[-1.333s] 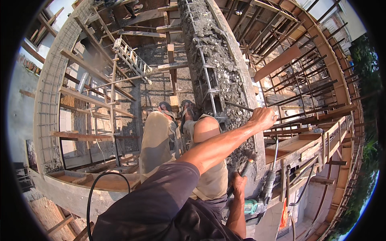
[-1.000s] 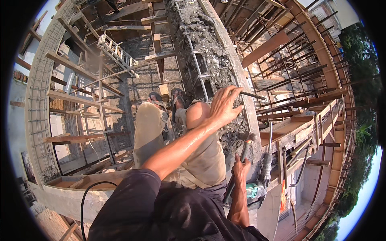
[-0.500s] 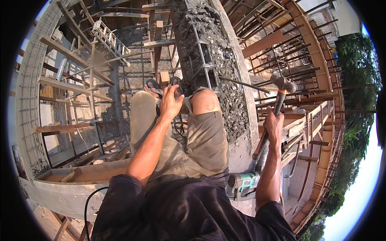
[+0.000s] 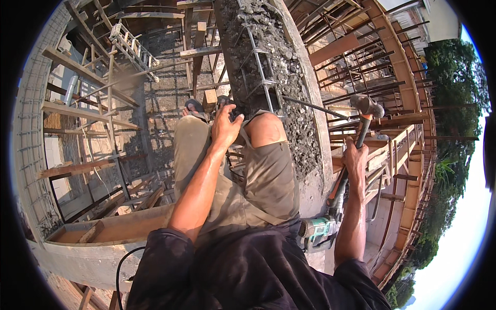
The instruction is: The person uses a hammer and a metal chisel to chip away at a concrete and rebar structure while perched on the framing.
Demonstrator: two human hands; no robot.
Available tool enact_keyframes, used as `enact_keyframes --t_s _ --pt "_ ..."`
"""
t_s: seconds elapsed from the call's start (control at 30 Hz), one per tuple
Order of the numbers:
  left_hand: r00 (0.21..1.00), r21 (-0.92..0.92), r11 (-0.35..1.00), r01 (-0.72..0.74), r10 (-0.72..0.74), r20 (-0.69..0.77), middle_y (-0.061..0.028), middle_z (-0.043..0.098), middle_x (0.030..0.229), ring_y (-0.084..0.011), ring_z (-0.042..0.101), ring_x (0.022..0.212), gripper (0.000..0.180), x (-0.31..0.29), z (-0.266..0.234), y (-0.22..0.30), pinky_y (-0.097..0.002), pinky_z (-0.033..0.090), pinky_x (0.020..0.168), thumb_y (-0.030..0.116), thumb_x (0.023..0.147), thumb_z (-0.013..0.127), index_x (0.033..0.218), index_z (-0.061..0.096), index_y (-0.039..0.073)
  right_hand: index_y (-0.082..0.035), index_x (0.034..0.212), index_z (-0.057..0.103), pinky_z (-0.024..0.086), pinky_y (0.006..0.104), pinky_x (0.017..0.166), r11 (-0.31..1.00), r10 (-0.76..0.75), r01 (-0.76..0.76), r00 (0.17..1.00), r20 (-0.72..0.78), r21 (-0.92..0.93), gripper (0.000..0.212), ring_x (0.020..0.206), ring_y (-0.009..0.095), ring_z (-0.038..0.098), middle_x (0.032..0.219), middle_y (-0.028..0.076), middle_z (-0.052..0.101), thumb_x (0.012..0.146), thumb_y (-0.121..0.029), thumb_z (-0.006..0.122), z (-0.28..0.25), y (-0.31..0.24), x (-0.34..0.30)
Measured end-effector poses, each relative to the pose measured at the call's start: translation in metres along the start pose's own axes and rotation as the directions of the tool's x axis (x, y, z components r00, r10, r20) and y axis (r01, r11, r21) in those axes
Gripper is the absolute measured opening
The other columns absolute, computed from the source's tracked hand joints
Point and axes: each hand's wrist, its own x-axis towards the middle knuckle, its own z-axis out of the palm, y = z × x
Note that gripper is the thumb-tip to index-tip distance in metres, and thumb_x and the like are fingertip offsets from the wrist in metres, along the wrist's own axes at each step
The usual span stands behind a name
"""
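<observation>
The right fingers (image 4: 351, 151) wrap the hammer (image 4: 363, 128) below its head.

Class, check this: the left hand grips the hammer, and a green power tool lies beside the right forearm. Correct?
Wrong hand: in the head view, the right hand grips the hammer, and a green power tool lies beside the right forearm.

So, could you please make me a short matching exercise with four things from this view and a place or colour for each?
Things
1. hammer
2. left hand
3. power tool
4. dark rod

Place or colour
A. partly green
B. lying across the broken concrete
C. gripped in the right hand
D. between the knees, with nothing visibly held

Right pairs: 1-C, 2-D, 3-A, 4-B
</observation>
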Motion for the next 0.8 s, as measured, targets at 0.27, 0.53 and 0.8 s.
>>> enact_keyframes --t_s 0.27,0.53,0.8 --pt "0.999 -0.107 0.994 0.004 0.000 0.040 -0.0171 0.065 0.123 -0.0283 0.064 0.112 0.049 -0.001 0.000 -0.005 -0.0413 0.051 0.096 0.025 0.088 0.075 0.129 0.059 0.004 -0.005 0.080 0.055 0.033 0.0270 0.039 0.997 0.082 -0.083 0.991 0.108 0.001 0.029 0.042 0.008 0.041 0.055 -0.003 0.045 0.090 -0.026 0.071 0.014 -0.006 -0.044" --pt "1.000 -0.086 0.996 0.000 0.002 0.028 -0.0162 0.067 0.114 -0.0302 0.065 0.104 0.048 0.005 -0.004 -0.011 -0.0405 0.052 0.089 0.029 0.085 0.075 0.126 0.062 0.007 -0.010 0.067 0.045 0.032 0.0299 0.039 0.999 -0.013 0.011 0.999 -0.053 -0.034 0.035 0.041 0.009 0.040 0.052 -0.003 0.044 0.092 -0.022 0.066 0.001 0.009 0.003" --pt "0.992 -0.090 0.992 0.091 -0.082 0.095 -0.0147 0.069 0.116 -0.0265 0.067 0.103 0.045 -0.005 -0.015 0.005 -0.0390 0.053 0.088 0.027 0.089 0.073 0.128 0.061 0.007 -0.008 0.077 0.050 0.037 0.0299 0.040 0.930 0.290 -0.288 0.957 0.026 0.228 0.023 0.043 0.012 0.041 0.057 -0.001 0.040 0.087 -0.020 0.066 -0.003 0.048 -0.011"
